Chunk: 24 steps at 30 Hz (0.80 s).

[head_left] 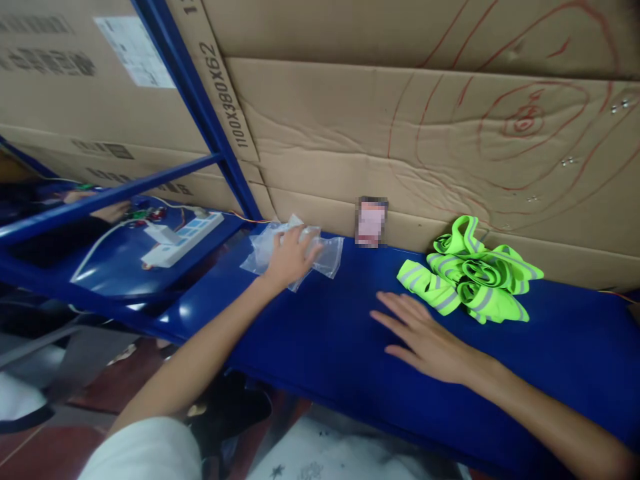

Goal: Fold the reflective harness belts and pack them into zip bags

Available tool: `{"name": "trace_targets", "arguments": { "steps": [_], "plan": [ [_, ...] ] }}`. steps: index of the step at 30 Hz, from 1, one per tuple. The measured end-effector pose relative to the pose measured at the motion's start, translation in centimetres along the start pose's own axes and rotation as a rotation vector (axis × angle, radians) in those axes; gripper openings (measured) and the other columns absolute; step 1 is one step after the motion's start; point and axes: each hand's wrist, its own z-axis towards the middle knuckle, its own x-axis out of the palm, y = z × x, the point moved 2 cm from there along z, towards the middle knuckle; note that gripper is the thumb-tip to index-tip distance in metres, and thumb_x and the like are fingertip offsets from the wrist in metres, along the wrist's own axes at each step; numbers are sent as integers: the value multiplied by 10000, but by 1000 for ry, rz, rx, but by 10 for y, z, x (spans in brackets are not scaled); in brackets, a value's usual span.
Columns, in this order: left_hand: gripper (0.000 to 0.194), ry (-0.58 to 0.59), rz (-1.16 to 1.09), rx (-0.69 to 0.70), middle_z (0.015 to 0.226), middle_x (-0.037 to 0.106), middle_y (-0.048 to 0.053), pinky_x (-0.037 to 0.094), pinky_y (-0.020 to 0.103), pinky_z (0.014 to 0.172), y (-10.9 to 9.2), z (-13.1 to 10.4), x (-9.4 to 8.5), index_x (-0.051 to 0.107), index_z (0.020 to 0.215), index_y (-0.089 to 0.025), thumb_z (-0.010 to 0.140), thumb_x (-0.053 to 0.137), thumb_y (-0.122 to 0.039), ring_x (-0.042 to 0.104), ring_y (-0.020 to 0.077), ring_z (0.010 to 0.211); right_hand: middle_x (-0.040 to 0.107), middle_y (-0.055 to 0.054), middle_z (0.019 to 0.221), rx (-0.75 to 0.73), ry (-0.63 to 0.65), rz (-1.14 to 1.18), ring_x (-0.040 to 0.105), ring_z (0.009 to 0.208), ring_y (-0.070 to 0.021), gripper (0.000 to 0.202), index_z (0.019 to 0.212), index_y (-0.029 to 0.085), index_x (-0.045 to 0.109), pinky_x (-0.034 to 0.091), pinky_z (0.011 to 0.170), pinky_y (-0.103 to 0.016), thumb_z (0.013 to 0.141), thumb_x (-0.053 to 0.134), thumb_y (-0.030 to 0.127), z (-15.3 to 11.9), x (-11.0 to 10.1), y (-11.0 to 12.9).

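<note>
My left hand (291, 255) rests with spread fingers on a pile of clear plastic bags (265, 250) near the back edge of the blue table (320, 333). My right hand (423, 337) is over the table, fingers apart and holding nothing. Just beyond it, to the right, lies a heap of bright yellow-green bands with grey stripes (480, 273), some of them coiled. Between the bags and the bands, a small pixelated rectangular object (371, 222) leans against the cardboard.
Cardboard (325, 120) with red drawn rings stands behind the table. A blue metal frame (190, 87) rises at the left. Past it are a white power strip (183, 240) with cables and another person's hand (114, 211).
</note>
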Motion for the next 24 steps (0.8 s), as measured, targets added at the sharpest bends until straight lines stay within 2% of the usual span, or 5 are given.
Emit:
{"name": "trace_targets", "arguments": {
  "steps": [4,7,11,16,24],
  "plan": [
    [550,83,-32,67,1633,467,136,215,721,1205,-7,-18,17,522,1529,-302,1058,390,-553,398,390,1519,503,-117,1574,212,-246,-177,488,1447,-314,457,1502,281,533,407,1175,-533,1047,567,301,-81,-42,-51],
    [577,-12,-40,52,1643,404,241,117,773,1196,-19,-11,-3,475,1554,-161,1094,281,-451,351,427,1535,622,-120,1433,363,-345,-297,577,1325,-330,383,1418,250,591,446,1079,-509,1051,553,355,-109,-55,-82],
    [506,-35,-106,226,1391,646,197,337,590,1158,-74,-10,-34,590,1417,-132,1107,253,-346,577,344,1329,682,-129,1312,533,-277,-424,625,1207,-328,409,1380,189,618,485,949,-459,1080,481,431,-115,-42,-98],
    [399,123,-209,552,1370,669,114,447,473,1059,-152,-46,-11,607,1403,-223,1084,433,-387,650,280,1227,636,-140,1382,577,-172,-576,588,1226,-339,499,1453,215,589,457,945,-470,1064,501,515,-112,-24,-91],
    [331,273,-321,600,1392,655,96,429,463,1090,-149,-57,19,646,1321,-220,1086,461,-362,623,244,1301,492,-193,1582,537,-171,-563,508,1377,-393,697,1599,190,417,356,1099,-568,1033,527,582,-104,-18,-86]
  ]
}}
